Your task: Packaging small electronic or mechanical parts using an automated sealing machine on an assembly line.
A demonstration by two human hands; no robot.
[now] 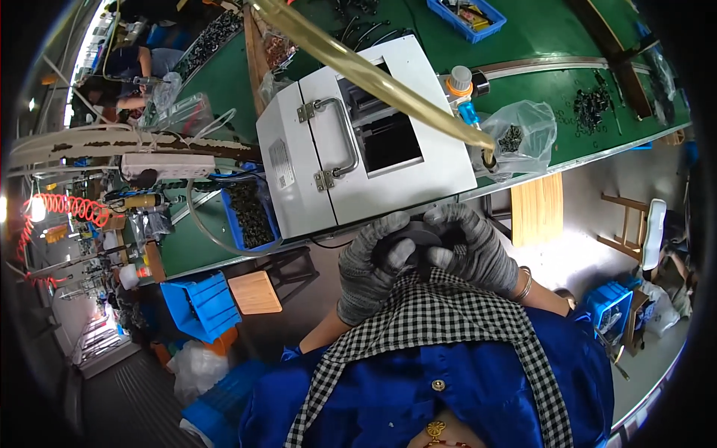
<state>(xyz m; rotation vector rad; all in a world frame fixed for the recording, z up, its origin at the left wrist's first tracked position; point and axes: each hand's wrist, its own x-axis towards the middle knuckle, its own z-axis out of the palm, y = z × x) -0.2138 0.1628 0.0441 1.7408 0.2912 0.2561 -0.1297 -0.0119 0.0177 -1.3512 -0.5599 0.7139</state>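
Observation:
Close to my chest, both hands in grey knit gloves hold a dark, rounded object point(420, 236) between them. My left hand point(371, 260) curls around its left side with the thumb pressed in. My right hand point(478, 250) grips the other side, fingertips bent over the top. The gloves cover much of the object, so its exact kind does not show. Just beyond my hands, on the green workbench point(523, 37), stands a white metal box machine point(441, 168) with a hinged lid, a metal handle point(347, 138) and a dark rectangular opening point(388, 142).
A blue tray of small dark parts point(250, 216) sits left of the machine. To its right lies a clear plastic bag point(534, 131) near an air fitting point(461, 82). A thick yellowish hose point(373, 75) crosses above. Wooden stools point(538, 209) and a blue crate point(200, 306) stand below. Another person point(146, 71) works at far left.

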